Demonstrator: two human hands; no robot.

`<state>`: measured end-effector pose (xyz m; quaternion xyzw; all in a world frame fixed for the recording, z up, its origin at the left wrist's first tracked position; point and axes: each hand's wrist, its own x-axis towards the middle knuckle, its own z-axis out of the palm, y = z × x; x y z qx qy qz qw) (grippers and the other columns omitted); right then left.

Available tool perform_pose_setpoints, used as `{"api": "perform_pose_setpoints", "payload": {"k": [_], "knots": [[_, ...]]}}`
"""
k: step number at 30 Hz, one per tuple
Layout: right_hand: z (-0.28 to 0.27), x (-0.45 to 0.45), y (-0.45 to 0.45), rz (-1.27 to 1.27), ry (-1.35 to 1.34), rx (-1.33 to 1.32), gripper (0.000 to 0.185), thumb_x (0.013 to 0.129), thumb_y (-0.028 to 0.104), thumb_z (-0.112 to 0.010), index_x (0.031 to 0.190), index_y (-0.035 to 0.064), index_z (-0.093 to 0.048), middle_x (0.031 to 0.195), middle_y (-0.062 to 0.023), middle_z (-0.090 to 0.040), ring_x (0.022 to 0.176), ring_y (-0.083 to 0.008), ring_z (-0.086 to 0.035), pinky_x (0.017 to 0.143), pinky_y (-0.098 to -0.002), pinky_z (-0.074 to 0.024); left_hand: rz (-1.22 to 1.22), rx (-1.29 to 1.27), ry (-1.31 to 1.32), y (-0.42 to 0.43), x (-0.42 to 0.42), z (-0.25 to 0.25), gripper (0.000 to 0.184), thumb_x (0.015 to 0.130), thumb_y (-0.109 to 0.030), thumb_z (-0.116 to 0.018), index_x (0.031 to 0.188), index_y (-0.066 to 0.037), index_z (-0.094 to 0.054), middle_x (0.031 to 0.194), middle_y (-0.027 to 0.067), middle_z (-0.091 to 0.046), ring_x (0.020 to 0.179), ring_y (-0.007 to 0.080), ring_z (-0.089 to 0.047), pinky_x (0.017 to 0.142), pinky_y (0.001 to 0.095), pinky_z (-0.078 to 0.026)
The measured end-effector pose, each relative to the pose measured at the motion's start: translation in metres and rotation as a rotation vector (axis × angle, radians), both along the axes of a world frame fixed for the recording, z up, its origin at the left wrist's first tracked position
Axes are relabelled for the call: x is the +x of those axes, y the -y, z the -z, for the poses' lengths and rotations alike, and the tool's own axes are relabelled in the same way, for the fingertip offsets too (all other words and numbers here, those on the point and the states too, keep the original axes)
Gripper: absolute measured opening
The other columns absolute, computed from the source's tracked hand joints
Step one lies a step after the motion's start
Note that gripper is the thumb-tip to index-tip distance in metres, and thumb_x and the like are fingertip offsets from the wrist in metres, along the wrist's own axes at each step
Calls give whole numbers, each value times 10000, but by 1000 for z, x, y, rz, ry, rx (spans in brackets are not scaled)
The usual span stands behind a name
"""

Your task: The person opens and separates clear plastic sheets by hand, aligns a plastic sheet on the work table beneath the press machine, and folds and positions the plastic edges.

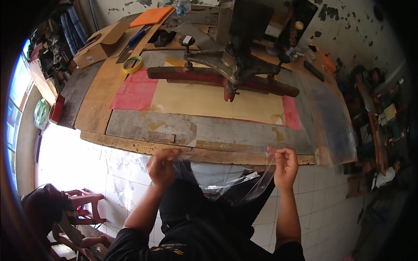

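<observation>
Fingers (169,153) of the left hand (160,170) and right hand (286,168) are pinched closed on opposite ends of a clear plastic sheet (222,175), hanging slack at the lower centre of the frame. Such limp film could crease if one pinch slipped, or snag on the worn front edge of the counter (126,144), mid-frame.
</observation>
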<state>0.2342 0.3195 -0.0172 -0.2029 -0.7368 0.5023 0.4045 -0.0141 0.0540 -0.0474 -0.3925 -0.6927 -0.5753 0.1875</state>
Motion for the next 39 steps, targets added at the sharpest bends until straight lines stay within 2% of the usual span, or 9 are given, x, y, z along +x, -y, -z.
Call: {"api": "perform_pose_setpoints", "payload": {"k": [5,9,14,18,26,30,33,36,39], "knots": [[19,6,0,-6,-21,362,68,1047,-12,-560,1112,-9,-539,1081,-186,-708,931,-231,-733,821,-314,-615,130,21,-189,1,1,9,172,965,88,-560,1069,-48,-568,849,164,-760,781,291,-766,703,373,-602],[25,7,4,53,22,467,74,1056,18,-561,1127,-1,-552,1071,-170,-731,933,-217,-736,770,-276,-609,174,65,-207,-1,3,8,237,938,127,-562,1095,-50,-555,828,166,-753,743,297,-759,688,383,-600],[29,9,5,172,100,608,76,1044,40,-591,1116,54,-570,982,-102,-786,968,-247,-754,946,-352,-488,132,62,-98,0,6,11,183,956,106,-559,1057,-45,-577,848,159,-757,757,283,-762,695,373,-595],[31,4,9,130,35,653,63,1070,31,-523,1130,11,-526,959,-152,-731,984,-267,-720,928,-363,-524,4,-36,-6,8,6,22,118,1074,-16,-460,1037,-30,-571,879,167,-743,769,252,-747,734,341,-574],[58,-9,0,223,-87,786,182,1056,-33,-457,1225,33,-472,915,-152,-726,906,-280,-727,904,-366,-515,-113,-32,119,2,12,8,178,1081,-93,-510,993,-6,-639,899,119,-730,801,206,-701,783,339,-539],[32,-13,1,264,-147,859,107,1039,31,-579,1142,37,-548,875,-70,-730,828,-189,-710,820,-313,-475,-132,-8,122,0,8,-7,103,1034,-39,-582,974,-10,-662,892,125,-758,761,198,-732,720,328,-566],[-2,-6,12,163,-141,382,122,1064,114,-602,1089,-4,-587,825,-58,-652,725,-107,-621,649,-228,-492,-68,69,257,3,2,-21,142,1063,-86,-572,995,-3,-666,877,101,-746,729,165,-720,669,287,-547],[-46,-5,17,90,-97,50,141,1055,128,-631,1061,-7,-592,835,-37,-659,706,-74,-598,661,-214,-488,129,136,555,-2,2,-66,194,1087,-132,-557,1010,5,-671,848,72,-722,656,114,-677,602,239,-508],[-75,-13,3,78,-9,-113,145,1050,137,-649,1023,-3,-625,856,-26,-684,706,-47,-583,648,-201,-468,108,46,577,-15,-16,-81,241,1085,-184,-590,1044,21,-711,777,20,-657,567,53,-572,526,211,-427]]}}
